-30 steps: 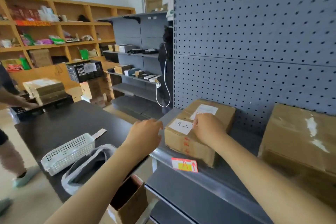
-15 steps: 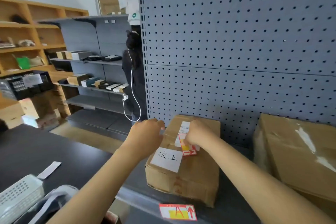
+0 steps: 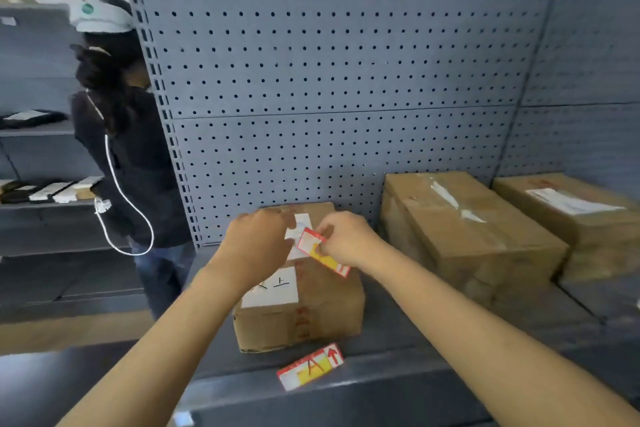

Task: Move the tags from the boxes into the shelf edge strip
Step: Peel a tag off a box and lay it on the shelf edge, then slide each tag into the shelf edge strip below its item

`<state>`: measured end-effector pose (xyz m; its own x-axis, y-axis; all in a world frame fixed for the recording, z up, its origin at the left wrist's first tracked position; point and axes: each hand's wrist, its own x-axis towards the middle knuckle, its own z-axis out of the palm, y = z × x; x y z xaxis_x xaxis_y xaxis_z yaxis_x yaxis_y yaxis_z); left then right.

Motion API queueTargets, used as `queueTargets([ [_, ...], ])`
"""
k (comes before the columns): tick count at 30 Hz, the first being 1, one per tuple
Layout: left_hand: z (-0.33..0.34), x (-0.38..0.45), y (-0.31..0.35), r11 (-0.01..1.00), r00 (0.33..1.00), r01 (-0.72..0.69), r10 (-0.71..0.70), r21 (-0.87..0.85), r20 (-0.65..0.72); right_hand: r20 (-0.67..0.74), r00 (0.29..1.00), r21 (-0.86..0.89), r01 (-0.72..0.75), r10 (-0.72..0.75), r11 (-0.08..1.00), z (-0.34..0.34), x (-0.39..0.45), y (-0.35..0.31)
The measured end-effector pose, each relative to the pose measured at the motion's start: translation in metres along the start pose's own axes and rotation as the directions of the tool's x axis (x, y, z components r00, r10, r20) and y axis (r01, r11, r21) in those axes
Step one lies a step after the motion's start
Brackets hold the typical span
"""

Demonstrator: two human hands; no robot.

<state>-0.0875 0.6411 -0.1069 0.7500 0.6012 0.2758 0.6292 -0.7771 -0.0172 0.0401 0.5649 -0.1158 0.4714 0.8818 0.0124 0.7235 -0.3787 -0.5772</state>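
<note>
Hands are seen above a small cardboard box (image 3: pixel 298 302) on a grey shelf: a red, white and yellow tag (image 3: pixel 320 252), half a second ago flatter against the box top, is now lifted and pinched by the right hand (image 3: pixel 346 239). The left hand (image 3: pixel 258 243) is curled beside it; its grip cannot be told. Peeling appears nearly done, and another tag marked A (image 3: pixel 310 367) is already seated in the shelf edge strip (image 3: pixel 398 371).

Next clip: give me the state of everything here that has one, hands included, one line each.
Right hand: pinches the red and yellow tag.
Red and yellow tag: lifted off the left box, tilted.
Left hand: over the left box top; grip cannot be told.
Left box: closed, on the shelf.
Tag marked A: sits at the shelf edge strip.
Middle box: closed, tape torn.
Right box: closed, labelled.
</note>
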Motion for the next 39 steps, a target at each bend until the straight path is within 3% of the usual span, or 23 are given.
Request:
queueTargets([
  [6,-0.016,0.002,0.095,0.962,0.963,-0.264,0.26,-0.065,-0.066,-0.296,0.954,-0.021,-0.056,0.047,0.998,-0.047,-0.087,0.054],
  [10,-0.029,-0.003,0.193,0.876,0.879,-0.474,0.464,-0.088,-0.107,-0.448,0.885,-0.123,-0.201,0.126,0.972,-0.088,-0.148,0.112],
  [16,-0.033,-0.028,0.348,0.715,0.72,-0.693,0.681,-0.088,-0.133,-0.593,0.756,-0.245,-0.496,0.276,0.833,-0.16,-0.262,0.215],
  [19,-0.033,-0.037,0.428,0.656,0.663,-0.749,0.737,-0.097,-0.134,-0.63,0.689,-0.204,-0.592,0.359,0.78,-0.192,-0.318,0.263],
  [28,-0.008,-0.061,0.613,0.53,0.551,-0.827,0.83,-0.188,-0.084,-0.686,0.535,-0.03,-0.697,0.492,0.717,-0.264,-0.432,0.39],
  [39,0.026,0.02,0.781,0.498,0.523,-0.834,0.851,-0.237,-0.054,-0.686,0.497,0.016,-0.719,0.531,0.694,-0.352,-0.428,0.555],
])
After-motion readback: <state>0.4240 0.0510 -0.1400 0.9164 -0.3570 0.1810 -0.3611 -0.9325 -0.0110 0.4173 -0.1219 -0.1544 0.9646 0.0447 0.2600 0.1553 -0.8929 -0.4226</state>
